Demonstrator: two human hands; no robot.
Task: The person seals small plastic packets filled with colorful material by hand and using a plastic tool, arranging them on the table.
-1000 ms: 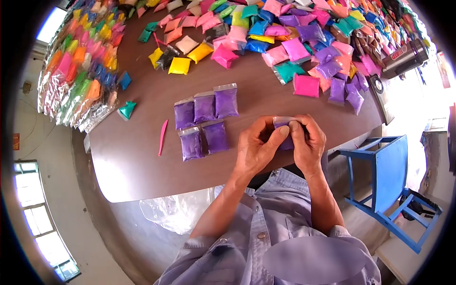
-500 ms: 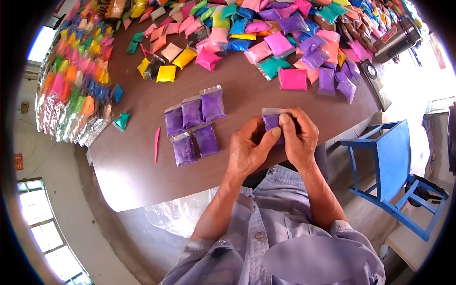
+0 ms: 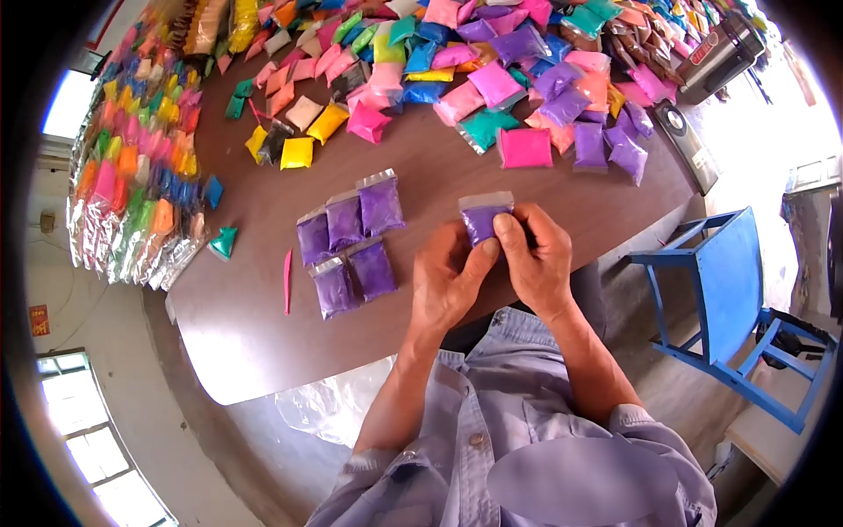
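Observation:
Both hands pinch one small clear bag with purple filling [image 3: 480, 223], held above the table near its front edge. My left hand [image 3: 444, 274] grips the bag's lower left side, its thumb pointing up along it. My right hand [image 3: 537, 256] closes on the right side, with the thumb on the bag's front. The fingers behind the bag are mostly hidden. To the left, several similar purple bags [image 3: 381, 204] lie in two rows on the table. A thin pink plastic stick [image 3: 287, 281] rests beside them.
The brown table [image 3: 237, 351] carries a heap of colourful bags [image 3: 496, 83] at the back. Long clear packs of coloured pouches [image 3: 132, 167] lie at the left edge. A dark metal flask [image 3: 720, 57] and a scale-like device [image 3: 688, 145] sit at right, near a blue stool [image 3: 729, 281].
The view has shifted slightly. Both hands still hold the purple bag, and more of its front now shows above my thumbs. The other purple bags stay in their rows.

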